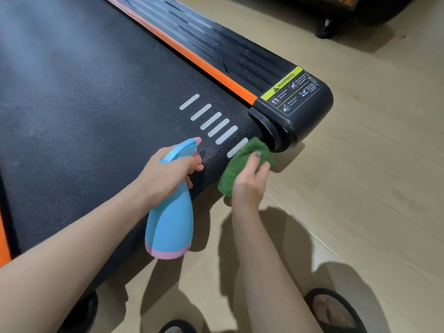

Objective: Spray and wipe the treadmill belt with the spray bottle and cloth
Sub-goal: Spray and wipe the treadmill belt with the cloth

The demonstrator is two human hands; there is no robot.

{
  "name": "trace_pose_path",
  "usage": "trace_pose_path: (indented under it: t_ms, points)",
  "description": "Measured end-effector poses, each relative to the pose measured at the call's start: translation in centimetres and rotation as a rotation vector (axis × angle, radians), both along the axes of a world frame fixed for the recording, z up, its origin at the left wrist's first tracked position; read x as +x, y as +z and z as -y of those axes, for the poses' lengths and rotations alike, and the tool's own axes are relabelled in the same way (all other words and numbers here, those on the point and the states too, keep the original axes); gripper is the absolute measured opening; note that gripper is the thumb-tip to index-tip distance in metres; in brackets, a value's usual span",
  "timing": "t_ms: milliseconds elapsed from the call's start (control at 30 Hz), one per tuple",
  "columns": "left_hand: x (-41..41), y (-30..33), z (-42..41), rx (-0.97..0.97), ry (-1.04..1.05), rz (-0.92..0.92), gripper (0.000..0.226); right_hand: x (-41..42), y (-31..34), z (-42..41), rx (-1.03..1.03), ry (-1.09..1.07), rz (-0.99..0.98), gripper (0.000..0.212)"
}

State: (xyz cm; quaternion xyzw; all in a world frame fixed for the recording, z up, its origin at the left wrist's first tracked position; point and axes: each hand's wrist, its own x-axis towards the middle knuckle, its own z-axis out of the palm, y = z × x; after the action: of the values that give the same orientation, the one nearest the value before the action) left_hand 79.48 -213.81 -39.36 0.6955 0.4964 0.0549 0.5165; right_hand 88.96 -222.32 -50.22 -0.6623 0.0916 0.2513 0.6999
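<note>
- The treadmill belt (96, 111) is the landmark: a dark woven surface with a row of white dashes (213, 123) near its rear roller end.
- The left hand (168, 174) is wrapped around the neck of a blue spray bottle (170, 224) with a pink base. The nozzle points over the belt just beside the dashes, and the bottle's body hangs off the belt's rear edge.
- The right hand (249, 181) clutches a bunched green cloth (242, 162), pressed on the curved rear edge of the belt next to the black end cap (300, 116).
- The hands sit close together but do not touch.
- Judged step: wiping the rear corner, with the sprayer held ready. Whether the trigger is being squeezed I cannot tell; no mist is clearly visible, though the belt's far part looks hazy.
- The next move likely calls for fresh spray further up the belt, then long cloth strokes away from the roller gap, keeping the fabric out of it.
</note>
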Motion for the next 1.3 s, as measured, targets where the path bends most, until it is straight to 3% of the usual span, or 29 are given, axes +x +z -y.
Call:
trace_pose_path:
  t_ms: [100, 200, 300, 367, 500, 633, 733, 833, 1000, 1133, 1300]
  points:
    - [-2.3, -1.1, -1.1, -0.072, -0.022, 0.021, 0.046, -0.9, 1.4, -2.3, -0.154, 0.04, 0.15, 0.033]
    - [-2.7, -1.0, -0.2, -0.095, 0.062, 0.055, 0.023, -1.0, 1.8, -4.2, -0.251, 0.051, 0.155, 0.043]
    - [-2.7, -1.2, 0.3, -0.108, 0.055, 0.122, 0.025, 0.0, 1.3, -4.7, -0.325, 0.016, 0.257, 0.042]
    - [-2.8, -1.3, -0.2, -0.113, 0.064, 0.135, 0.042, 1.7, 1.0, -5.1, -0.348, -0.013, 0.252, 0.043]
    - [-2.9, -1.9, -0.2, -0.049, 0.03, 0.157, 0.031, 3.8, 1.0, -6.1, -0.313, -0.154, 0.175, 0.043]
    - [-3.0, -2.1, -0.5, -0.074, 0.065, 0.192, 0.037, 0.5, 0.1, -5.7, -0.281, -0.21, 0.31, 0.041]
    - [-2.6, -1.8, -0.3, -0.065, 0.065, 0.192, 0.028, -4.4, -0.6, -4.4, -0.223, -0.116, 0.325, 0.03]
    - [-2.6, -1.8, -0.1, -0.077, 0.103, 0.179, 0.058, -6.5, -1.1, -3.8, -0.152, -0.056, 0.249, 0.024]
    - [-2.5, -1.5, -0.1, -0.093, 0.077, 0.153, 0.048, -2.0, -1.1, -4.5, -0.146, -0.123, 0.348, 0.045]
    - [-2.9, -1.7, -0.3, -0.085, 0.078, 0.137, 0.048, 2.6, -0.6, -5.9, -0.178, -0.263, 0.235, 0.043]
    - [-2.6, -1.3, -0.3, -0.102, 0.091, 0.145, 0.046, -2.5, -1.4, -4.6, -0.21, -0.124, 0.335, 0.043]
